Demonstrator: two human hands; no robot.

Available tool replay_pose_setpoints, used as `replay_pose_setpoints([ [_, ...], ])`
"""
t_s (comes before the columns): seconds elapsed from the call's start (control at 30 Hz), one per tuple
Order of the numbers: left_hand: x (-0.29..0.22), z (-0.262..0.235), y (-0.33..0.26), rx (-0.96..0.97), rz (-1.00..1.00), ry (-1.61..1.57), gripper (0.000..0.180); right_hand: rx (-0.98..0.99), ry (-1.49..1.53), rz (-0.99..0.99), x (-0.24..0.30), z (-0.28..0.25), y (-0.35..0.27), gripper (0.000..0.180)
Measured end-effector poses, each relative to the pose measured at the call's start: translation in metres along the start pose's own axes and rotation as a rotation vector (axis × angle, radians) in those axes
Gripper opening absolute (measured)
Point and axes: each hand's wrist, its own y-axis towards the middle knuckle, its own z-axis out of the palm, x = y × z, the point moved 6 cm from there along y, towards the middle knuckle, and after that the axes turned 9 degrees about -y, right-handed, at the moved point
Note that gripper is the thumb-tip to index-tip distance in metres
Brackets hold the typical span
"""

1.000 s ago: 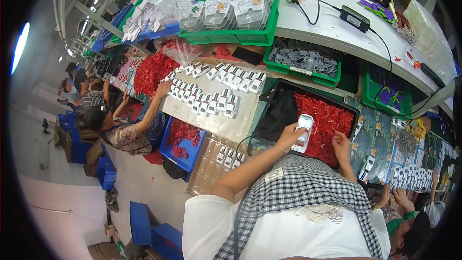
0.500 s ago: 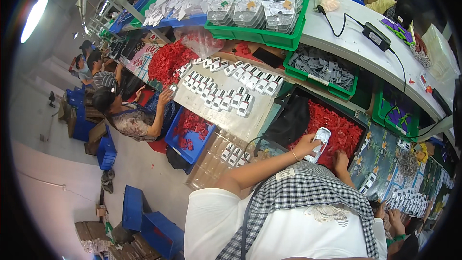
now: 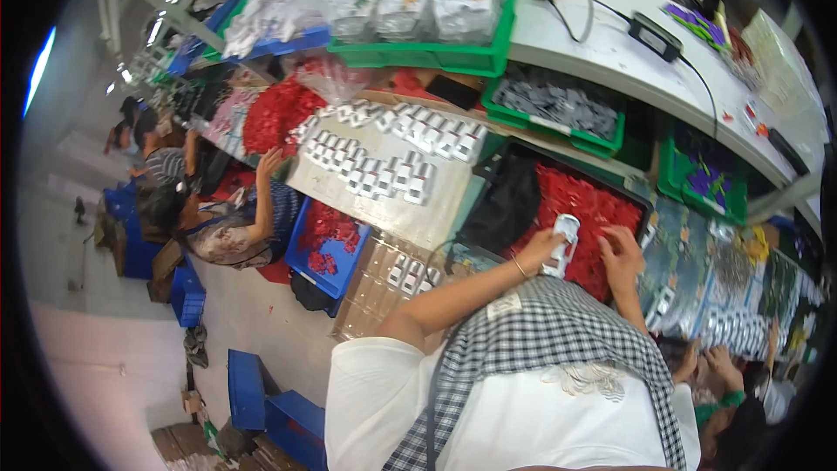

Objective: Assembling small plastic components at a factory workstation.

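Observation:
In my left hand (image 3: 538,253) is a white, elongated plastic housing (image 3: 565,228), hollow side up, gripped by its left edge. Below it lies a heap of small red plastic parts (image 3: 584,192) in a black tray (image 3: 602,171). My right hand (image 3: 622,260) is just right of the housing, over the heap's near right side, not touching the housing. Its fingers are bent together; anything between them is too small and blurred to make out. Black cloth (image 3: 506,214) covers the tray's left part.
Rows of white-and-black assembled units (image 3: 384,173) stand on the board to the left. Beyond the tray are a green bin of grey parts (image 3: 553,126) and a white shelf (image 3: 567,35). A co-worker (image 3: 235,227) sits at left beside a blue bin (image 3: 301,255); another person's hands (image 3: 711,362) show at lower right.
My right hand has come up out of the red parts, its fingers now in sight. The housing is still in my left hand. The whole view has shifted somewhat.

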Motion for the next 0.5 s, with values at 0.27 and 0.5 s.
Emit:
replay_pose_setpoints([
  [0.27, -0.043, 0.026, -0.025, 0.116, 0.046, 0.339, 0.032, 0.280, -0.351, -0.321, -0.007, 0.067, -0.023, 0.026],
  [0.5, -0.023, 0.016, -0.011, 0.117, -0.128, -0.045, 0.032, 0.325, -0.527, -0.457, 0.010, 0.067, -0.023, 0.025],
])
